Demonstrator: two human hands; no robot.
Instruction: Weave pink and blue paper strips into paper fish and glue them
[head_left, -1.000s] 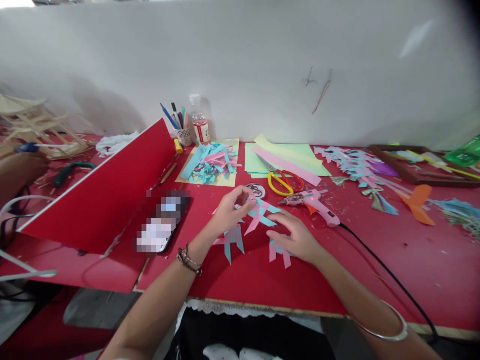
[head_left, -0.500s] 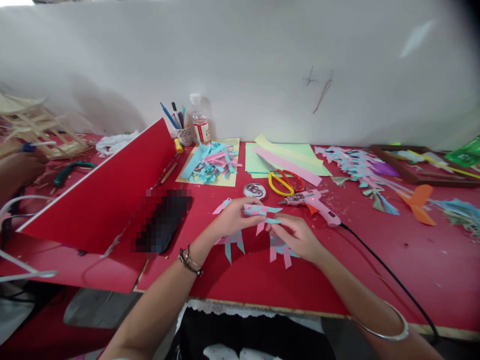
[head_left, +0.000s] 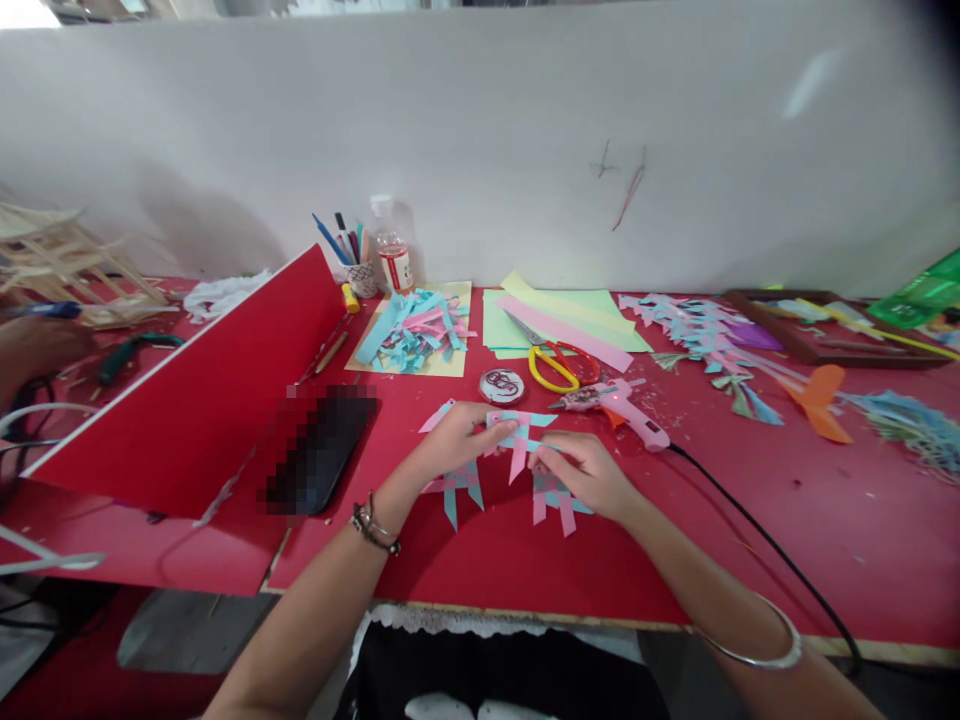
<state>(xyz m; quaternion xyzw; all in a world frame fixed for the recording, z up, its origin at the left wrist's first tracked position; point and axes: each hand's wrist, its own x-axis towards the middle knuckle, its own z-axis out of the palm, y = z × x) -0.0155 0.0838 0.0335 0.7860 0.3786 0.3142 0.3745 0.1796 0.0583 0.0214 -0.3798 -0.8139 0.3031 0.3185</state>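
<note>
Between my two hands is a woven piece of pink and blue paper strips [head_left: 517, 432], its loose ends hanging out. My left hand [head_left: 463, 437] pinches it from the left, thumb on top. My right hand [head_left: 581, 468] grips a blue strip at its right side between thumb and fingers. Below on the red table lie two similar pieces: a woven paper piece [head_left: 461, 490] under my left hand and another woven paper piece [head_left: 559, 497] under my right, both partly covered. Just beyond my hands are a round tin [head_left: 501, 386] and a pink glue gun [head_left: 626, 412].
Yellow-and-red scissors [head_left: 559, 368] rest on coloured paper sheets [head_left: 495, 318]. Cut strips [head_left: 420, 330] are heaped at the back. A phone [head_left: 330, 450] and a standing red board [head_left: 202, 390] are left; another person's hand [head_left: 45, 350] is beyond. The glue gun's cord [head_left: 765, 545] runs right.
The held woven piece has been turned so its flat face shows, with a pink strip hanging down. Both hands stay on it. The view has shifted slightly.
</note>
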